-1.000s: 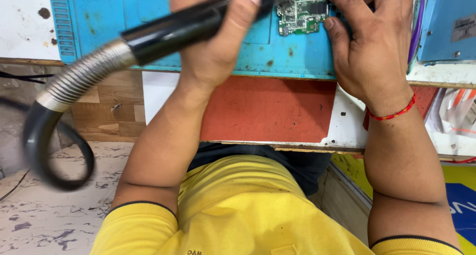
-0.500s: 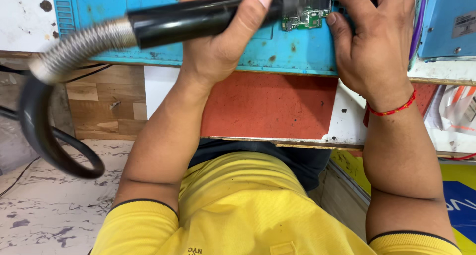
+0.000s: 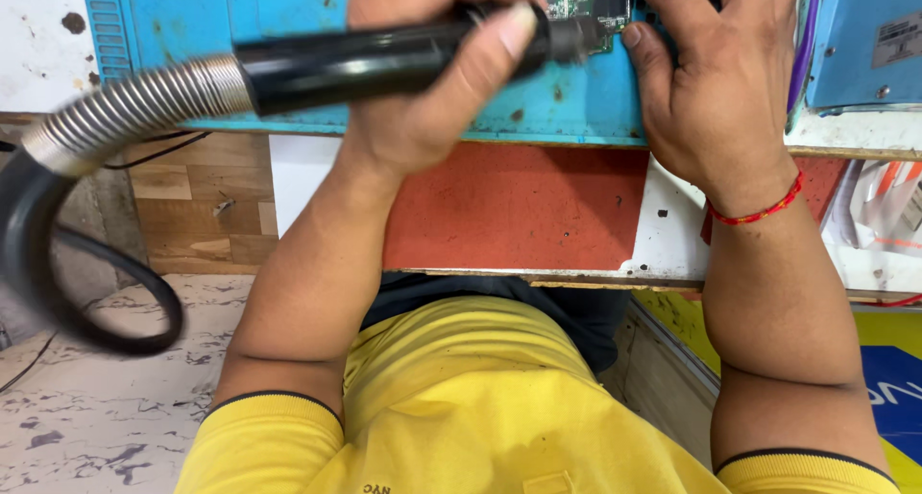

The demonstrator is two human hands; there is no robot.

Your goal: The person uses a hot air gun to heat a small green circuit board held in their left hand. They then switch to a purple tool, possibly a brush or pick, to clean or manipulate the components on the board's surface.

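Observation:
My left hand [image 3: 432,81] grips a black hot-air wand [image 3: 375,64] with a ribbed metal hose [image 3: 134,105] trailing off to the left. The wand lies nearly level, its nozzle pointing right at a small green circuit board [image 3: 581,0] on the blue work mat [image 3: 288,14]. My right hand [image 3: 715,81], with a red thread around the wrist, rests on the mat at the board's right edge; its fingertips run out of the top of the frame, so whether they pinch the board is not visible.
A red-topped bench [image 3: 519,206] with white worn edges lies below the mat. A blue box [image 3: 864,38] stands at the top right. A black hose [image 3: 58,273] loops down at the left over a marbled floor [image 3: 106,417]. My yellow shirt fills the bottom.
The wand has tilted flatter and its nozzle has moved right, closer to the circuit board. The hose has swung upward on the left. My right hand has stayed by the board.

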